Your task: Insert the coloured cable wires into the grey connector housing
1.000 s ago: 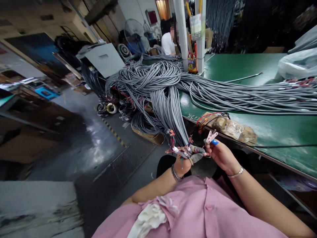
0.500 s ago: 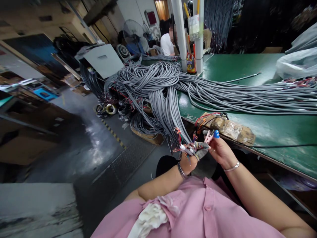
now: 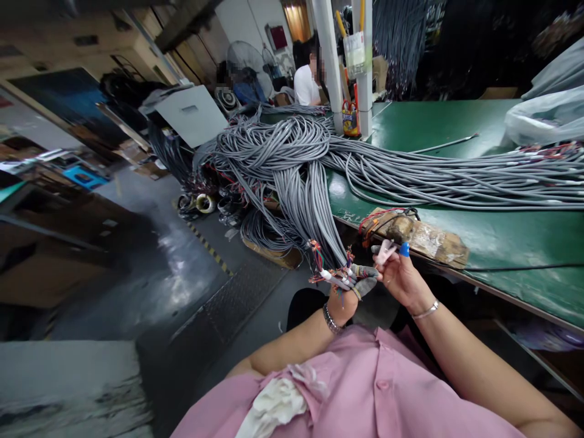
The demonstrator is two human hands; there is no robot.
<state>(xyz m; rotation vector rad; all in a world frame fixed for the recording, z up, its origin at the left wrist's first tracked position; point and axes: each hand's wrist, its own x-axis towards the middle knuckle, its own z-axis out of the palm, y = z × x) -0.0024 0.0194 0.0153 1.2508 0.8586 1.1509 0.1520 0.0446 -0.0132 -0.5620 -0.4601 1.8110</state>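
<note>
Two forearms (image 3: 285,348) angled inward, left hand (image 3: 343,305) curled around gray cable ends (image 3: 336,280) near the edge of the table (image 3: 515,249), right hand (image 3: 404,283) just beside it, thumb and fingertips pinching a pink clip (image 3: 385,252)

Pink button-up shirt (image 3: 351,389), white frilly cloth (image 3: 276,401) on front, dark beaded bracelet (image 3: 331,319), shiny silver bangle (image 3: 426,309), bright blue finger cap (image 3: 404,249), grey finger covers (image 3: 366,286)

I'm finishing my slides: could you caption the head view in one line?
Left hand gripping grey cable ends, right hand holding a pink clip, beside a green bench.
</note>
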